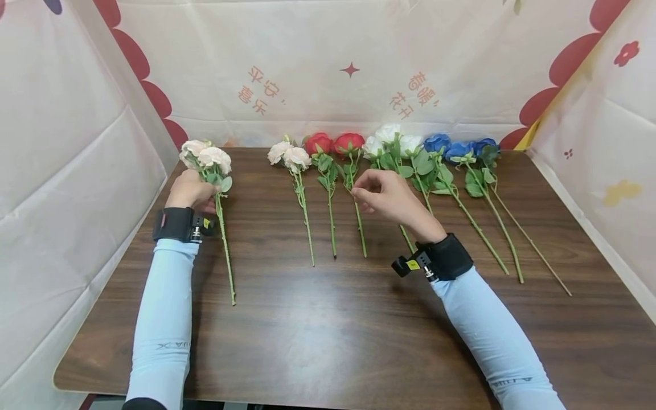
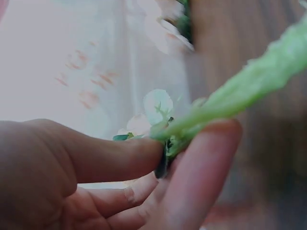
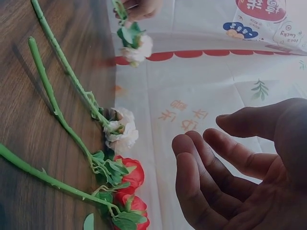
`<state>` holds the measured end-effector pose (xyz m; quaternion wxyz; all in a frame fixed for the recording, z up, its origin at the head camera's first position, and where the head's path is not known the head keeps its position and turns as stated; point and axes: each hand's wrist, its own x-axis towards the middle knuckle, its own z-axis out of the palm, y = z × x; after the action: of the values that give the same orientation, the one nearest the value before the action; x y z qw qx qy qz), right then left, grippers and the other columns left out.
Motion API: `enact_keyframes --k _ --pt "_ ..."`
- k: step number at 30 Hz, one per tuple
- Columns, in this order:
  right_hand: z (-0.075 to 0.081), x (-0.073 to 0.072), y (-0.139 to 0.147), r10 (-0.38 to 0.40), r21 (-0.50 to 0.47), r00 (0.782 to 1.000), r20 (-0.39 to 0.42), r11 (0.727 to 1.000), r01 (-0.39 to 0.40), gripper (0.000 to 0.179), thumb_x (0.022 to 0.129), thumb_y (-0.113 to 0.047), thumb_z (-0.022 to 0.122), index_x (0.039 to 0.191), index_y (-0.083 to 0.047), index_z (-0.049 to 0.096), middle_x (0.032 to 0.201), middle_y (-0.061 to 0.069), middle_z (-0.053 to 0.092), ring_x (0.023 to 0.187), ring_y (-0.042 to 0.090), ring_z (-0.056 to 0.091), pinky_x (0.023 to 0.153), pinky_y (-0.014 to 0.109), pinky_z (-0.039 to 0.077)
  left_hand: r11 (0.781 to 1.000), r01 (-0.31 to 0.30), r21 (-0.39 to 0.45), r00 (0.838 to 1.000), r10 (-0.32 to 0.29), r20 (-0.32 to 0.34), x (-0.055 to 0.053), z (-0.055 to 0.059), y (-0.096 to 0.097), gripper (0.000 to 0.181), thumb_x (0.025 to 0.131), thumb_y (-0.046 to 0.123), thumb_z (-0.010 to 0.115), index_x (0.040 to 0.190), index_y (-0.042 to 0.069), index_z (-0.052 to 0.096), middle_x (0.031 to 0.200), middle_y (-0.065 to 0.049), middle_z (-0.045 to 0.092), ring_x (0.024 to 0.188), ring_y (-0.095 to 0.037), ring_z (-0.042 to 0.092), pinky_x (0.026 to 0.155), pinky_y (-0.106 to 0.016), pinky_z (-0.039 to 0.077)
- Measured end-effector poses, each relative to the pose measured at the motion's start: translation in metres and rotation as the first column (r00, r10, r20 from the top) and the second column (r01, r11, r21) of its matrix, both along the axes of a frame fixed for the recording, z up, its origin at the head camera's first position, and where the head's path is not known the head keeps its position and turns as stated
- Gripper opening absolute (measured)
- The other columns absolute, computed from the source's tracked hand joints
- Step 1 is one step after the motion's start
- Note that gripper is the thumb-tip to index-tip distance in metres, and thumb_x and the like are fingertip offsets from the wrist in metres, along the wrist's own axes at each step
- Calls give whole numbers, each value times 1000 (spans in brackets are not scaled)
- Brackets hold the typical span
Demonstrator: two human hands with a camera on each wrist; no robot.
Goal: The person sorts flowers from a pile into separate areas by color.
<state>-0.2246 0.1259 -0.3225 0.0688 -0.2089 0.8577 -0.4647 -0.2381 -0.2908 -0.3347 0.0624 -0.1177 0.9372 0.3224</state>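
At the table's left, my left hand [image 1: 188, 191] grips an artificial flower with cream-pink blooms [image 1: 215, 158] just under its heads. In the left wrist view the thumb and a finger pinch its green stem [image 2: 259, 79]. The stem slants down toward the front of the table. My right hand [image 1: 386, 196] is over the middle of the row, beside the stem of a red rose [image 1: 349, 142]. Its fingers are loosely bent with nothing between them, as the right wrist view of the hand [image 3: 230, 177] also shows.
Another cream-pink flower [image 1: 296, 158] and a second red rose [image 1: 319, 142] lie left of the right hand. White roses [image 1: 388, 134] and several blue roses [image 1: 459, 150] lie to the right, stems toward the front. Printed cloth [image 1: 318, 62] walls the brown table [image 1: 307, 336] at the back and sides.
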Motion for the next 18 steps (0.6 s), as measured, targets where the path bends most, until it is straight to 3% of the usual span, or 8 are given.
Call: enact_keyframes --k 3,5,9,12,15,18 --pt "1 1 2 0 -14 1000 11 1000 0 21 94 -25 63 104 -7 66 90 14 68 79 35 68 65 36 57 1000 19 6 998 -19 -51 3 10 9 35 93 24 61 103 -11 61 66 -14 70 56 -20 70 71 -41 55" --pt "2 1 2 -1 -14 1000 13 1000 1 20 94 -25 63 104 -8 65 89 12 67 79 35 68 65 36 57 998 29 -62 996 -35 -84 6 16 14 37 93 28 61 95 -9 66 64 -10 70 58 -18 69 74 -39 51" --pt "2 1 2 2 -12 1000 7 1000 -2 20 94 -26 62 103 -8 65 90 14 67 76 30 68 66 35 57 997 34 -74 996 -40 -85 10 28 25 40 94 32 60 90 -6 71 65 -10 71 64 -23 71 79 -43 49" --pt "1 1 2 3 -9 1000 3 1000 -3 20 94 -25 62 103 -8 65 92 18 67 74 26 68 65 34 57 998 56 13 996 -55 -68 12 34 36 41 95 32 59 93 -7 70 73 -14 72 67 -24 73 76 -40 55" --pt "0 0 1 1 1 1000 -2 1000 -1 17 94 -24 62 102 -10 65 91 18 67 75 29 67 65 35 57 988 84 128 995 -76 -62 12 38 50 39 95 31 60 99 -7 69 83 -16 71 66 -20 73 67 -36 59" --pt "-1 0 0 -8 15 1000 -7 1000 8 16 94 -26 62 101 -12 66 88 14 68 76 33 67 65 38 56 973 110 203 991 -92 -100 12 39 68 36 94 29 62 101 -5 69 86 -19 71 63 -18 72 62 -34 59"
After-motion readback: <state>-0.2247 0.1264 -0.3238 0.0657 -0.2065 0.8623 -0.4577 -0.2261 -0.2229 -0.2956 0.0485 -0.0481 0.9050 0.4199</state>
